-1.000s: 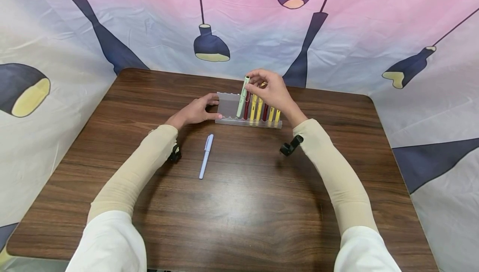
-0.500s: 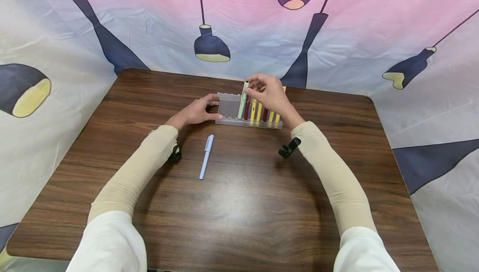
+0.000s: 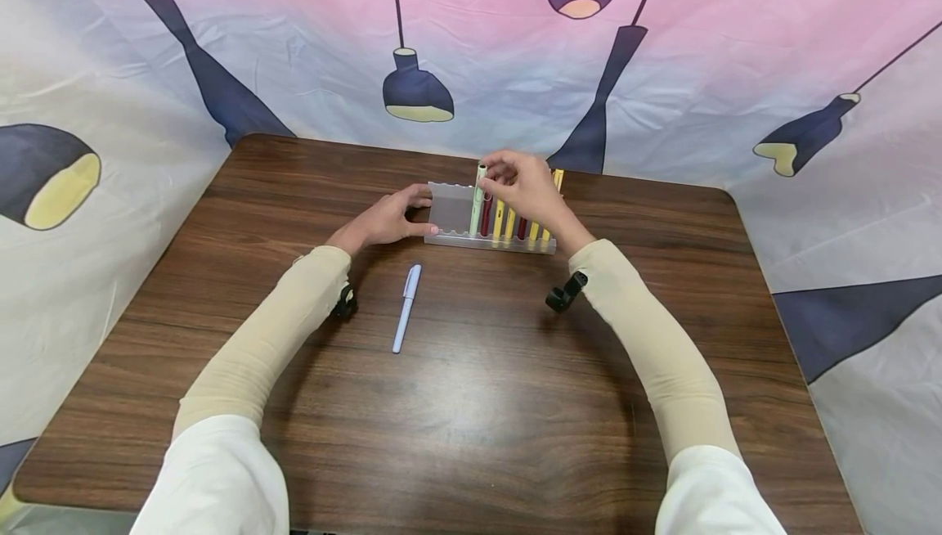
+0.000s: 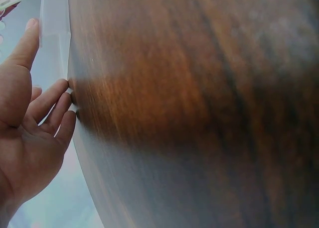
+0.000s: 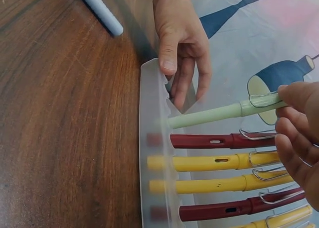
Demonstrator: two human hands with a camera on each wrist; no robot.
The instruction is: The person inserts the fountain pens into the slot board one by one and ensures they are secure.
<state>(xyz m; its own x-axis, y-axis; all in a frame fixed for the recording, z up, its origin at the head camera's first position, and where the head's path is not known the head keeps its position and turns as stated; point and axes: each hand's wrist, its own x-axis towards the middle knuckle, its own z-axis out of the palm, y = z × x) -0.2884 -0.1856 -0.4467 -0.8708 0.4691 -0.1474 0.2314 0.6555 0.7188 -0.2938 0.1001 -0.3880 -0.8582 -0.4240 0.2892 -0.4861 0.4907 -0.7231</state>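
Observation:
My left hand [image 3: 388, 218] holds the left end of a clear plastic pen rack [image 3: 456, 241], thumb at its front lip and the other fingers behind, as the right wrist view shows. A light green fountain pen [image 5: 212, 115] leans in the rack with its lower end at the notched front lip. Near its cap's top, by the metal clip, my right hand [image 3: 526, 185] pinches it between thumb and fingers. Beside it stand dark red pens [image 5: 199, 141] and yellow pens [image 5: 199, 163] in a row, their upper ends partly hidden by my right hand in the head view.
A capped lavender pen [image 3: 406, 310] lies on the dark wooden table [image 3: 471, 404], in front of the rack's left end. Behind the table's back edge hangs a cloth backdrop [image 3: 316, 44] with printed lamps. Bare notches show at the rack's left.
My right hand has lowered with the light green pen, which has come down to the rack's front lip and stands more upright. The left hand and the lavender pen have stayed put.

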